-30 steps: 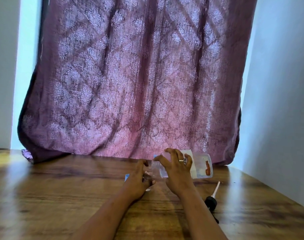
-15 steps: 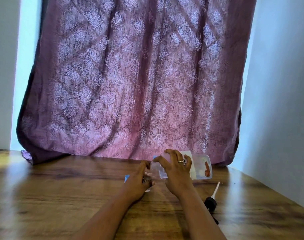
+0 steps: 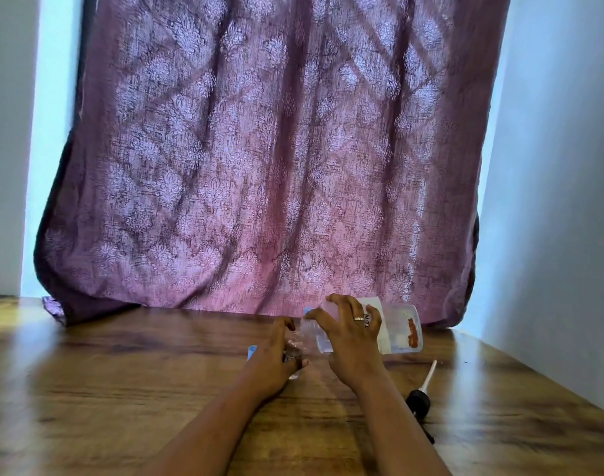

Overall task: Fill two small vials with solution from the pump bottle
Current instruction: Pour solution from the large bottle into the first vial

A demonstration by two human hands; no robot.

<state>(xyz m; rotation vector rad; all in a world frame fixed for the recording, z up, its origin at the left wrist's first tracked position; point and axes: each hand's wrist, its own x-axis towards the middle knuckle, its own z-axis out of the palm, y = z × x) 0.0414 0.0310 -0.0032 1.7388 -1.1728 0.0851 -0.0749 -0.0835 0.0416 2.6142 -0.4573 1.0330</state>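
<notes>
A clear plastic bottle (image 3: pixel 401 329) with a white label and a red mark is tipped on its side above the wooden table (image 3: pixel 122 389), its neck pointing left. My right hand (image 3: pixel 350 341) grips it from above with curled fingers. My left hand (image 3: pixel 276 355) holds a small clear vial (image 3: pixel 295 352) upright just under the bottle's neck; the vial is mostly hidden by my fingers. The black pump head (image 3: pixel 419 401) with its white tube lies on the table to the right. A blue piece (image 3: pixel 252 350) shows left of my left hand.
A purple patterned curtain (image 3: pixel 259 166) hangs behind the table and touches its far edge. A pale wall (image 3: pixel 561 235) stands close on the right. Another small blue bit (image 3: pixel 308 310) peeks out behind the bottle's neck.
Almost nothing has shifted. Both hands stay where they were, with the bottle tipped over the vial throughout.
</notes>
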